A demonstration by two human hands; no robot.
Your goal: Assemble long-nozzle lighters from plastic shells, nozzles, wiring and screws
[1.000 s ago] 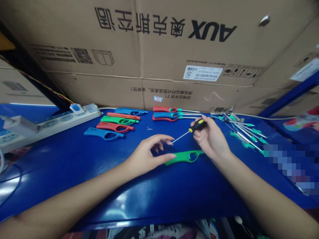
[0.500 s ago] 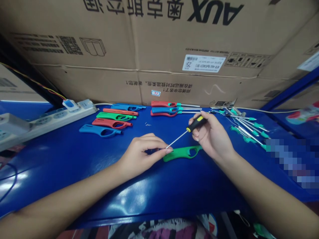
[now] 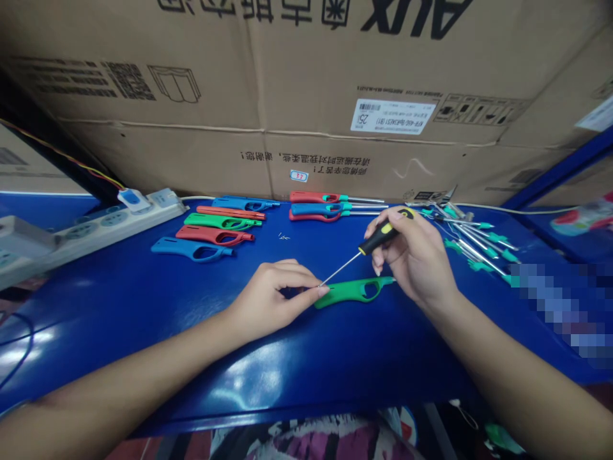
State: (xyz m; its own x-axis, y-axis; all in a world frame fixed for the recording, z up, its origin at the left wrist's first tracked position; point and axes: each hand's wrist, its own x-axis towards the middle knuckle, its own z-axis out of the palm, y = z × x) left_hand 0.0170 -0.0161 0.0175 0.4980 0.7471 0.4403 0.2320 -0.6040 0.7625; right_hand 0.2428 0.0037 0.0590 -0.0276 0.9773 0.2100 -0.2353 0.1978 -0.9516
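Observation:
My right hand [image 3: 416,262] grips the black-and-yellow handle of a thin screwdriver [image 3: 371,246], whose metal shaft slants down to the left. Its tip meets the pinched fingertips of my left hand [image 3: 275,297], which rests on the blue table [image 3: 143,306]. What the pinch holds is too small to make out. A green lighter shell [image 3: 357,291] lies flat on the table just under the shaft, between both hands.
Blue, red and green lighter shells [image 3: 211,227] lie in a row at the back left, assembled lighters [image 3: 325,207] at back centre, metal tubes with teal ends [image 3: 472,246] at the right. A white power strip [image 3: 90,227] sits far left. Cardboard boxes [image 3: 306,96] wall off the back.
My left hand has closed from spread fingers into a pinch at the screwdriver tip. My right hand has raised the handle a little.

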